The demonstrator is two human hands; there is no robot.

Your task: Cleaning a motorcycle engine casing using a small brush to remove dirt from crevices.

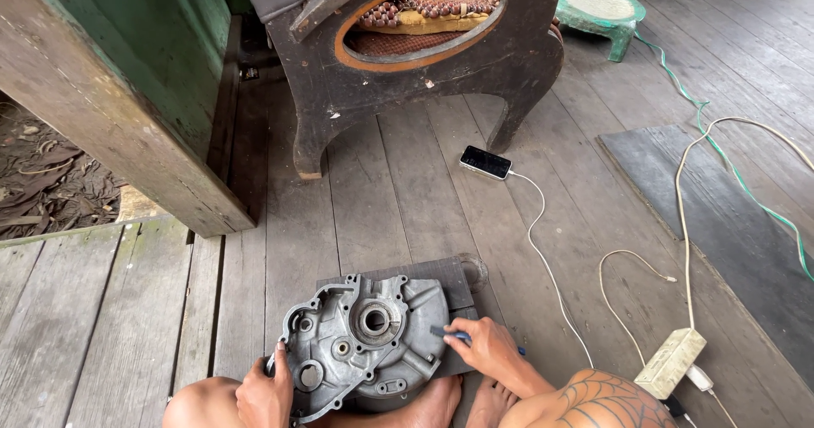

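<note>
A grey cast-metal engine case half (pixel 360 343) lies on a dark board (pixel 441 275) on the wooden floor, between my knees. My left hand (pixel 264 391) grips its lower left edge. My right hand (pixel 485 349) rests at its right edge and holds a thin blue-handled tool (pixel 449 335) whose tip touches the case rim. My bare feet (pixel 462 402) sit just below the case.
A phone (pixel 486 162) lies on the planks with a white cable (pixel 543 258) running to a power strip (pixel 671 362) at right. A dark wooden chair (pixel 415 46) stands ahead, a green stool (pixel 599 10) behind it, a thick post (pixel 110 114) at left, a dark mat (pixel 721 216) at right.
</note>
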